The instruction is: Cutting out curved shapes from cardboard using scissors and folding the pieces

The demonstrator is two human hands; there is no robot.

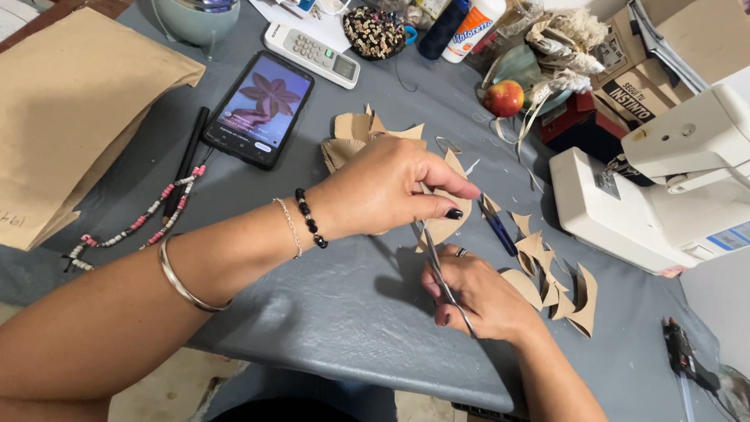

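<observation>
Left hand: the left hand [387, 187] reaches in from 9 o'clock and pinches a tan, petal-shaped piece of brown paper [445, 223] between thumb and fingers; dark nail polish shows on the thumb.
Left wrist: a black bead bracelet [310, 218], a thin chain, and a silver bangle [181, 281] further up the forearm.
Right hand: the right hand [476, 293], at 5 o'clock of the left hand, is closed around the handles of slim metal scissors [439, 270]; a ring sits on one finger.
Scissors: the blades point toward 12 o'clock and meet the lower edge of the held paper piece.
Work surface: a grey covered table [344, 312].
Cut pieces: curled brown paper offcuts [558, 289] lie at 3 o'clock of the right hand; further paper petals [351, 133] lie at 12 o'clock of the left hand.
Phone: a black smartphone [260, 108] showing a purple flower picture lies at 10 o'clock.
Beads: a strand of pink and white beads [148, 219] lies at 9 o'clock, beside a black stick.
Machine: a white sewing machine [664, 187] stands at 3 o'clock.
Bag: a large brown paper bag [70, 109] lies at 10 o'clock, near the table edge.
</observation>
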